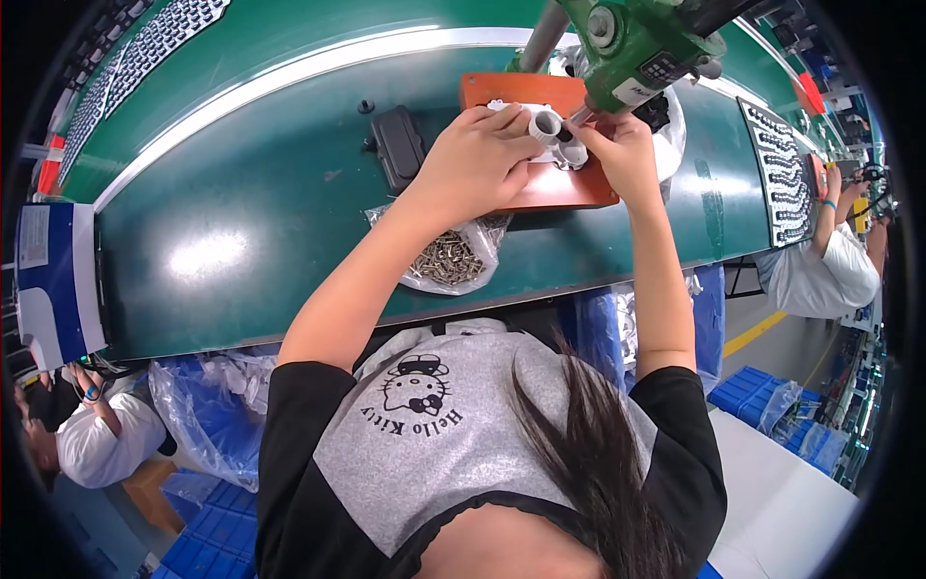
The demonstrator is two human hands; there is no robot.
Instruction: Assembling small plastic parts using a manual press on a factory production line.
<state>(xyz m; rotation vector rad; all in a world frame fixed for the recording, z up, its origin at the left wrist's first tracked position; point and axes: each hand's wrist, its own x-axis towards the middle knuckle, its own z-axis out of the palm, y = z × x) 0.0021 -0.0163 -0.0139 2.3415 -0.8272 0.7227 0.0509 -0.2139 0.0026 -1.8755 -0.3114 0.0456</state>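
A white plastic part with round cup-like openings sits on an orange-red block. My left hand is closed over its left side, fingers bent across the top. From the right, my right hand reaches in beside the round openings, thumb and fingers pinched together. Something small and dark shows near those fingertips, but what they hold is too small to name. A green press stands over the block, its metal shaft coming down close to my right fingers.
On the green table, an open plastic bag of small metal pins or screws lies below my left forearm. A black plastic case rests to the left. A tray of black parts lies right. Co-workers sit at both sides.
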